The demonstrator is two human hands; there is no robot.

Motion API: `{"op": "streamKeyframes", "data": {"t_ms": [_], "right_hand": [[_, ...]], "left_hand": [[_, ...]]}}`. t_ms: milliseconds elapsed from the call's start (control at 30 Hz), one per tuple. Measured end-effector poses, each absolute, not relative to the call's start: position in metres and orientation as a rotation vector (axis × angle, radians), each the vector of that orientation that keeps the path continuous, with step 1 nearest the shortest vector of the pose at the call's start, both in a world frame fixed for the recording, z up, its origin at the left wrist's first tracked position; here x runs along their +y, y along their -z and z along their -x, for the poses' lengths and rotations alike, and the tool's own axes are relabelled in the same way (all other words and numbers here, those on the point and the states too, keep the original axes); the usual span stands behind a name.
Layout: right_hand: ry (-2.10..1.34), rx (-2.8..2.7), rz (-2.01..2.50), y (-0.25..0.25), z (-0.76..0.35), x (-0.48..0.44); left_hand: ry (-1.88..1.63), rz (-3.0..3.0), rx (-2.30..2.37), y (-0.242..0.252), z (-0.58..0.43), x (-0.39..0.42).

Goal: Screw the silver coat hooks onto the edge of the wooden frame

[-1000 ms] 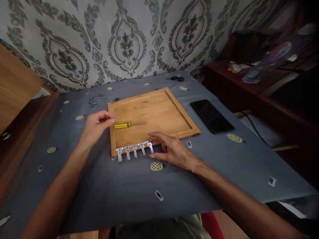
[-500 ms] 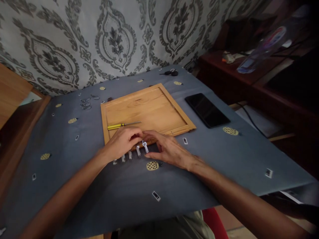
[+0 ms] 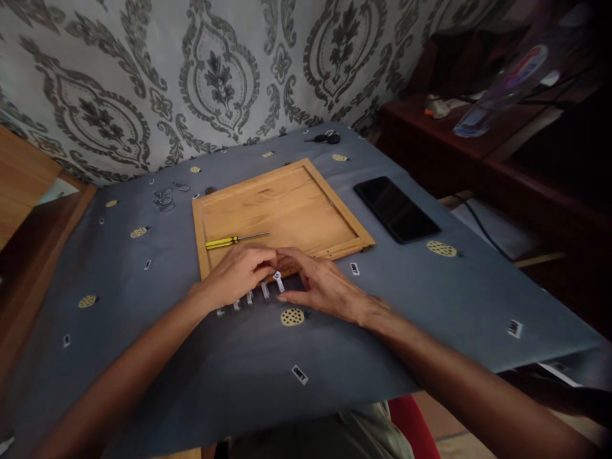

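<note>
A wooden framed panel (image 3: pixel 282 197) lies on the blue table cover, with a row of small pale hook-like pieces (image 3: pixel 265 290) along its near edge. My left hand (image 3: pixel 236 271) is closed there, fingertips pinched at the right end of the row; what they pinch is hidden. Curled around the rightmost pale hook (image 3: pixel 279 281), my right hand (image 3: pixel 325 287) has its thumb at the hook's lower end, and its forefinger meets the left fingertips. A yellow-handled screwdriver (image 3: pixel 222 243) rests on the panel just beyond my left hand.
Right of the panel lies a black phone (image 3: pixel 396 209). Keys (image 3: pixel 329 137) sit at the table's back edge, thin metal loops (image 3: pixel 165 197) at the back left. A clear plastic bottle (image 3: pixel 497 95) stands on the dark red furniture (image 3: pixel 430 131) at right.
My fingertips have shifted slightly at the rightmost hook, the left ones drawing closer to the right forefinger. The whole view has moved a little; the panel, screwdriver and phone lie as before.
</note>
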State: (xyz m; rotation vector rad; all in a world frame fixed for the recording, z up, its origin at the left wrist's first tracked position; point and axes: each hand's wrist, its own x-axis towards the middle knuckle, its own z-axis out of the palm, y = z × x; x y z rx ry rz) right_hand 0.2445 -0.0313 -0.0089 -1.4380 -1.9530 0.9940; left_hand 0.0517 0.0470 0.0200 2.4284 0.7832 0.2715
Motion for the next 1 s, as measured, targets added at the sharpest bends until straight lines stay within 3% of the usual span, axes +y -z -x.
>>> {"op": "streamKeyframes", "data": {"t_ms": [1000], "right_hand": [[-0.961, -1.984, 1.404, 0.0097, -0.2450, -0.0304]], "left_hand": [[-0.208, -2.496, 0.721, -0.0270, -0.0501, 0.0486]]}}
